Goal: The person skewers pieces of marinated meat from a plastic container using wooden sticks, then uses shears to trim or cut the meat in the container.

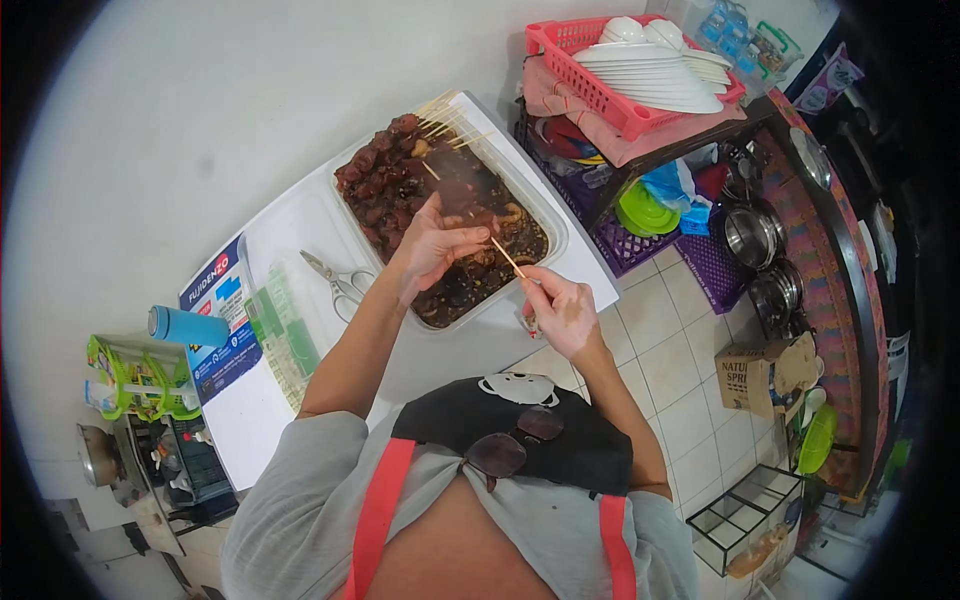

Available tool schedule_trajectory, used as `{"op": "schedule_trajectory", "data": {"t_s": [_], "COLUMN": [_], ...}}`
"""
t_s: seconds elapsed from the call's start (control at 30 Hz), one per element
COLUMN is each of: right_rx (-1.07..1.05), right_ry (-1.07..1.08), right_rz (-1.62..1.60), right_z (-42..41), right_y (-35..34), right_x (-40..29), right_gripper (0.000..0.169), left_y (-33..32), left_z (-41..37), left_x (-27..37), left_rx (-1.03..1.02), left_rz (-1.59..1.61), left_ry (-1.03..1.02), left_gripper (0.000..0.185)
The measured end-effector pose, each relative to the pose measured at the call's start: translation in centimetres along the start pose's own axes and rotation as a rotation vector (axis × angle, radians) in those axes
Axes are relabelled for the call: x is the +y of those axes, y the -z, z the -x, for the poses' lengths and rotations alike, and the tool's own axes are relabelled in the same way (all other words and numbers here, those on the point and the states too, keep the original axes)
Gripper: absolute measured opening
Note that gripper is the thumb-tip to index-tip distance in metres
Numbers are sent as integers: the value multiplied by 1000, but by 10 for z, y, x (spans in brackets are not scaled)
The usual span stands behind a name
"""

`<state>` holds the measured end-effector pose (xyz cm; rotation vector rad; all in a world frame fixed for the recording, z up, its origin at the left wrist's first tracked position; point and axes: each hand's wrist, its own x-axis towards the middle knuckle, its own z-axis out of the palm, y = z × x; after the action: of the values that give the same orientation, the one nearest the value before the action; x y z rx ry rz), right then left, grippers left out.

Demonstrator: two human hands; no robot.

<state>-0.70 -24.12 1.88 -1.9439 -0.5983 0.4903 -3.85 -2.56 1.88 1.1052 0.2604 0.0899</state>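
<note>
My right hand (pixel 564 309) pinches the lower end of a bamboo skewer (pixel 508 256) between thumb and fingers. At its upper part, my left hand (pixel 441 241) grips a dark, wet piece of marinated meat (pixel 480 220), partly covered by the fingers. A pale pointed tip stands out beyond the left hand, in line with the skewer. Both hands are over a clear plastic tub (pixel 556 238) holding brown marinade (pixel 450 300) with seeds or chopped bits. Skewered meat (pixel 371 169) is heaped along the tub's far left side, its bare stick ends (pixel 442 112) resting toward the back corner.
Scissors (pixel 337 281) lie left of the tub beside a clear lid (pixel 281 319). A blue tumbler (pixel 187 325) stands at the white table's (pixel 232 442) left end. Right, a pink basket (pixel 577 67) holds white plates (pixel 652 75), above purple crates (pixel 637 255). An open cardboard box (pixel 750 375) sits farther right.
</note>
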Motion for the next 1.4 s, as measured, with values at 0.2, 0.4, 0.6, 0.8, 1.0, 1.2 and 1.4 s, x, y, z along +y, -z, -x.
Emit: {"op": "schedule_trajectory", "data": {"t_s": [0.2,0.4,0.6,0.8,1.0,1.2,1.4], "right_rx": [47,91,103,92,108,109,110], "right_ry": [72,104,135,147,61,8,33], "right_rz": [7,124,176,152,111,38,-11], "right_z": [2,1,2,11,19,18,14], "right_y": [-1,23,42,37,41,37,31], "right_x": [4,-3,-11,-19,-12,-6,2], "right_gripper": [22,18,18,19,20,21,20], "left_y": [1,2,6,-9,16,5,-7], "left_z": [-5,2,9,7,-3,-3,-20], "left_x": [-6,4,-7,-25,-18,-33,-42], "left_rx": [8,54,-310,-401,-412,-521,-510], "left_rz": [98,-221,-1179,-1788,-1479,-1494,-1630], "left_ry": [46,112,-71,-278,-242,-645,-269], "left_gripper": [44,39,38,27,25,36,37]}}
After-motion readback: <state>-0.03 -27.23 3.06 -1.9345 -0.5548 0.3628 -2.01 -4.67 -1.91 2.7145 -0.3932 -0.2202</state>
